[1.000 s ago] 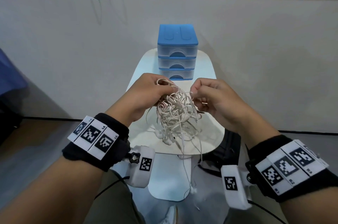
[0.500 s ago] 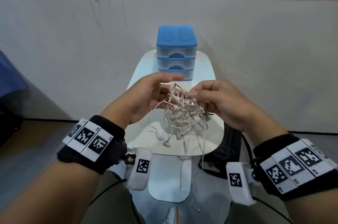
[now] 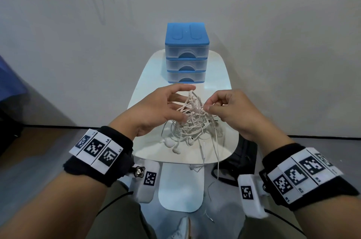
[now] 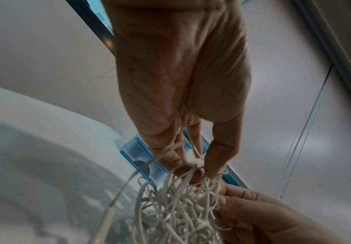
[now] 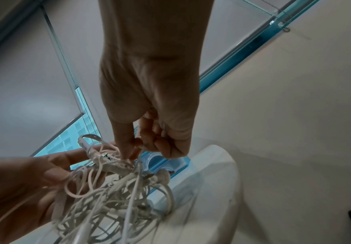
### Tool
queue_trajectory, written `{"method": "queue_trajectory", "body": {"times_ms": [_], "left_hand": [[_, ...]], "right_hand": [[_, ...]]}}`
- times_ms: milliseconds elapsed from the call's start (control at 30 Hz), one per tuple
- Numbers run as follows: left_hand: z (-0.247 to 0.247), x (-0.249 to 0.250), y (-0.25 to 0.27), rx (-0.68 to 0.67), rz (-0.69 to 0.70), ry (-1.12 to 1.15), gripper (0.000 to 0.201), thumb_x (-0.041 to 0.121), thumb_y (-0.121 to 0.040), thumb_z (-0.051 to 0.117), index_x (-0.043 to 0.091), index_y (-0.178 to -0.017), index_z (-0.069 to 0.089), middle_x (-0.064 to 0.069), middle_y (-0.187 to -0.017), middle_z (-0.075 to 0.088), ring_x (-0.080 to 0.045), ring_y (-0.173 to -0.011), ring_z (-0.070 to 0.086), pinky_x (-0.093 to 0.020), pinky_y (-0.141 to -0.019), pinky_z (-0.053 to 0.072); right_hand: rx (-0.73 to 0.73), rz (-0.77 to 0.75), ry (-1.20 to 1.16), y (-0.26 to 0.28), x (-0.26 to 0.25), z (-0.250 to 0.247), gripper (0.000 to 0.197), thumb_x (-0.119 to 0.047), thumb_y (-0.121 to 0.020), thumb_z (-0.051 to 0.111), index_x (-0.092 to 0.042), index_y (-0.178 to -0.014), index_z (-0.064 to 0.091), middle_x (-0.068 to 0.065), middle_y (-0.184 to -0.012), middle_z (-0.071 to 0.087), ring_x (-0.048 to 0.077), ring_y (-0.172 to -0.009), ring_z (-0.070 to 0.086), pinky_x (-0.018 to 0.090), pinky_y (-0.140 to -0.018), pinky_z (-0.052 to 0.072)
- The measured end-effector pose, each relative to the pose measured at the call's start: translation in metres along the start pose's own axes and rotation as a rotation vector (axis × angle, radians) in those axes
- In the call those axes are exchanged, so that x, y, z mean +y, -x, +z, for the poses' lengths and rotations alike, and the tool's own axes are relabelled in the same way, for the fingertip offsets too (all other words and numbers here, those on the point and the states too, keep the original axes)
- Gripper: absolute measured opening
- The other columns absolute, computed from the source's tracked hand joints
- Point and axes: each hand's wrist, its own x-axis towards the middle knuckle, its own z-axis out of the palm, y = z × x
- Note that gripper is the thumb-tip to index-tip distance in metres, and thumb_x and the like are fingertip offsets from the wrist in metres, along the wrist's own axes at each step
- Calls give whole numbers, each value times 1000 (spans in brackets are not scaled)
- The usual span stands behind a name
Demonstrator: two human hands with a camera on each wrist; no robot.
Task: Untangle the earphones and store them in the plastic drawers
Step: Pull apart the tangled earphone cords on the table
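A tangled bundle of white earphones (image 3: 190, 119) is held up between the two hands, above the near part of a small white counter (image 3: 218, 74). The lower part of the bundle hangs down, and a few earbuds rest on the counter surface near its front edge. Some loose cords fall over the front edge and hang below it.

The left hand (image 3: 158, 109) is at the left side of the bundle. Its fingers are only a little bent and spread, and the cords pass between the fingers and the thumb; in the left wrist view some cords (image 4: 178, 198) loop around the fingertips (image 4: 216, 156). It supports the tangle with loose fingers; I see no tight grip.

The right hand (image 3: 232, 109) is at the right side, close to the left hand but not touching it. Its fingers are curled, and the thumb and the first finger pinch a cord at the upper right of the tangle. The right wrist view shows this pinch clearly, with the thumb (image 5: 124, 142) pressed down on the cords (image 5: 116, 189).

The plastic drawers (image 3: 186, 53) stand at the far end of the counter, well behind the hands. The unit has a blue top and three clear drawers, one over the other, and all three look closed.

A black bag (image 3: 240, 162) lies on the floor under the right side of the counter.
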Motion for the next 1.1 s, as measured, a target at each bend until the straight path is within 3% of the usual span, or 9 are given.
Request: {"method": "queue_trajectory", "body": {"times_ms": [167, 267, 433, 533, 600, 667, 767, 900, 1100], "left_hand": [[-7, -6, -6, 133, -68, -165, 32, -5, -88, 73, 14, -114, 70, -14, -93, 77, -21, -79, 68, -28, -75, 57], [-8, -5, -7, 173, -78, -195, 18, -1, -94, 66, 10, -108, 71, -9, -84, 79, -15, -68, 62, -24, -66, 54], [-5, -4, -14, 211, -82, -239, 21, 5, -99, 59, 19, -105, 74, 0, -77, 73, -10, -65, 59, -23, -64, 47], [-3, -6, -14, 207, -74, -260, 20, 19, -98, 66, 32, -113, 66, -1, -95, 73, -15, -81, 62, -34, -78, 52], [-3, -6, -10, 256, 3, -324, 26, 24, -92, 76, 36, -111, 62, 4, -105, 66, -15, -85, 61, -31, -83, 52], [-2, -4, -5, 305, 111, -428, 22, 23, -86, 82, 31, -98, 66, 9, -96, 64, -9, -76, 57, -19, -73, 47], [0, -3, -2, 249, 65, -563, 13, 24, -85, 83, 23, -76, 73, 10, -67, 65, -1, -54, 51, -12, -55, 37], [7, -12, 1, 265, -55, -607, 20, 33, -84, 82, 22, -71, 72, 7, -64, 67, 0, -50, 50, -19, -54, 37], [18, -15, 0, 339, -106, -549, 22, 39, -81, 86, 22, -75, 73, 10, -66, 65, -7, -63, 57, -24, -60, 40]], "right_hand": [[20, 167, -94, -6, 8, 4, 15, -13, -99, 65, -13, -84, 63, 4, -66, 49, 15, -53, 35, 28, -52, 33], [-6, 251, -128, -6, 6, 6, 14, -16, -103, 57, -15, -89, 57, 0, -63, 45, 16, -53, 35, 27, -52, 33], [-56, 292, -40, -10, 4, 10, 14, -16, -105, 50, -16, -92, 55, 0, -64, 46, 15, -52, 41, 27, -53, 38], [-66, 299, 2, -11, 5, 10, 12, -13, -105, 47, -14, -95, 54, 0, -58, 50, 16, -45, 49, 29, -51, 40], [-77, 315, -11, -12, 4, 10, 11, -12, -105, 46, -12, -97, 53, 1, -56, 52, 21, -49, 54, 30, -53, 47], [-89, 327, -20, -12, 3, 10, 11, -10, -105, 44, -11, -98, 53, 5, -62, 51, 23, -52, 56, 33, -56, 51], [-97, 333, 2, -13, 2, 10, 13, -8, -105, 42, -11, -97, 52, 7, -66, 51, 23, -54, 56, 34, -57, 52], [-95, 343, 39, -13, 2, 11, 16, -6, -103, 41, -12, -96, 53, 7, -66, 53, 25, -59, 57, 33, -59, 51], [-95, 349, 40, -13, 3, 12, 16, -6, -102, 42, -13, -94, 54, 7, -65, 55, 26, -61, 58, 36, -64, 51]]}}
